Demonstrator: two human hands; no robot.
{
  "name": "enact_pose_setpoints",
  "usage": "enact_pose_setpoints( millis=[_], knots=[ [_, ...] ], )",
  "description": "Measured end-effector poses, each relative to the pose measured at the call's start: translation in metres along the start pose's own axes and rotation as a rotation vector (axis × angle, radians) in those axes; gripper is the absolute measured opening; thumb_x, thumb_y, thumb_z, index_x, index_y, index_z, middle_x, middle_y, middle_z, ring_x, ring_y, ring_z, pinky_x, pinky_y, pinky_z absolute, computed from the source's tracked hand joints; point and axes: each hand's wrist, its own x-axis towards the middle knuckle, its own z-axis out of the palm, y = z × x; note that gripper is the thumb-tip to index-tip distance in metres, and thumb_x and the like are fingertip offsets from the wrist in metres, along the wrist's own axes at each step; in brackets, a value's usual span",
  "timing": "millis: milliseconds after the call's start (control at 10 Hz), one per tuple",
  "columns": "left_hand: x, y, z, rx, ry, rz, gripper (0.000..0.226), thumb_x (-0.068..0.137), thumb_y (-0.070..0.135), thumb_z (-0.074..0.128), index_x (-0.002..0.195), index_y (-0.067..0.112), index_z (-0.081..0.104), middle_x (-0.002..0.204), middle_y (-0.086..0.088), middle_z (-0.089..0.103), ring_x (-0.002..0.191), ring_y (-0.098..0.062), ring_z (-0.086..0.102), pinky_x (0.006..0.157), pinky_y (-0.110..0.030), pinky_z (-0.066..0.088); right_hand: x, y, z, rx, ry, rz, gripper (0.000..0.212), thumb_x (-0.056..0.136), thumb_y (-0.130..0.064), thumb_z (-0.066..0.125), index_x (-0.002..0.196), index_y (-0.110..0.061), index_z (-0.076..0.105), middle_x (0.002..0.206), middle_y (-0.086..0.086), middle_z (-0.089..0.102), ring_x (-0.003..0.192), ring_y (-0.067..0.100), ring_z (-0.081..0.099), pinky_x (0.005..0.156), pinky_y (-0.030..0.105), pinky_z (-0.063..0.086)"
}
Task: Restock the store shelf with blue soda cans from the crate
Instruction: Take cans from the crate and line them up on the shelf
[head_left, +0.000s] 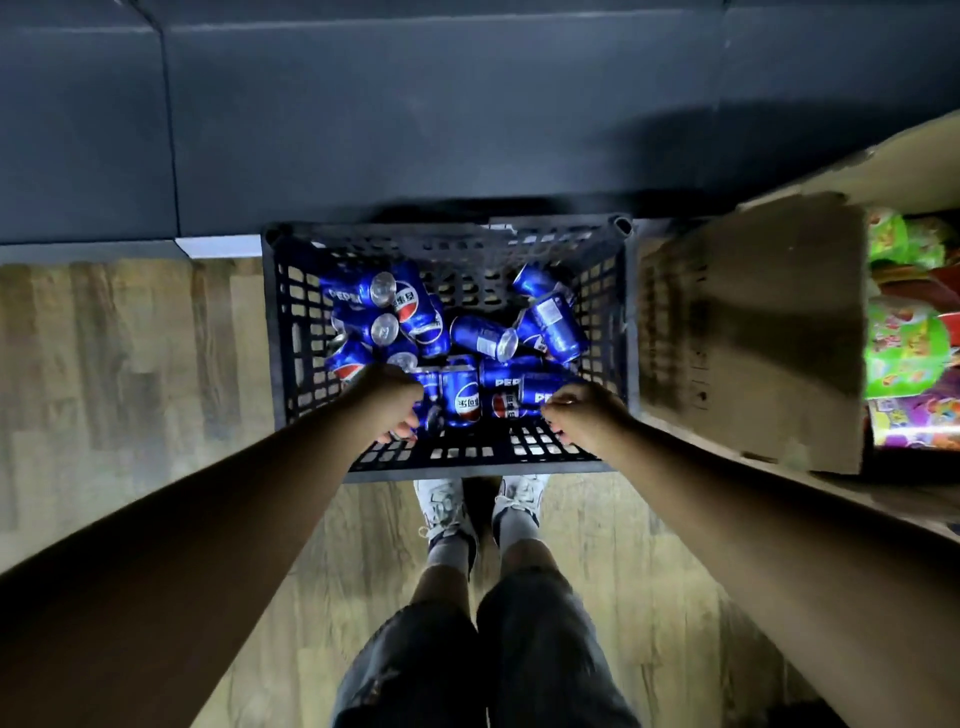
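Note:
A black plastic crate (291, 332) stands on the floor in front of my feet. Several blue soda cans (462, 400) lie jumbled inside it, most on their sides. Both of my arms reach down into the near end of the crate. My left hand (389, 402) has its fingers curled around a blue can (432, 410) at the near left, and most of that can is hidden. My right hand (579, 415) is closed over the end of another blue can (537, 396) lying on its side at the near right. The cans are still low in the crate.
A dark shelf base (415, 130) runs along the far side of the crate. An open cardboard box (748, 322) with colourful snack packs (904, 332) stands right of the crate. My shoes (447, 509) stand on the wooden floor (130, 364).

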Motion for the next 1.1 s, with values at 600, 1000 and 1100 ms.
enact_pose_setpoints(
  millis=[600,1000,1100],
  knots=[
    [0.123,-0.091,0.068,0.234,-0.020,0.083,0.019,0.092,0.010,0.047,0.076,0.010,0.058,0.086,-0.018,0.059,0.080,-0.027,0.056,0.071,-0.038,0.047,0.115,0.051,0.082,-0.135,-0.151,0.061,0.030,0.091,-0.013,0.050,0.065,-0.024,0.043,0.087,0.008,0.054,0.084,0.019,0.049,0.071,0.027,0.046],
    [0.197,-0.069,0.099,0.224,-0.009,0.158,0.023,0.093,0.009,0.048,0.104,-0.004,0.063,0.105,-0.025,0.065,0.095,-0.036,0.063,0.084,-0.040,0.052,0.183,0.050,0.080,-0.411,0.059,-0.098,0.018,0.088,-0.023,0.057,0.100,-0.010,0.060,0.107,0.017,0.058,0.100,0.028,0.057,0.076,0.032,0.047],
    [0.209,-0.073,0.097,0.189,0.009,0.148,0.020,0.093,0.010,0.042,0.085,0.009,0.061,0.070,-0.010,0.065,0.047,-0.016,0.059,0.045,-0.018,0.043,0.192,0.055,0.080,-0.651,0.125,-0.163,0.052,0.084,-0.017,0.063,0.132,-0.011,0.045,0.136,0.015,0.044,0.122,0.033,0.044,0.097,0.040,0.042]
  ],
)
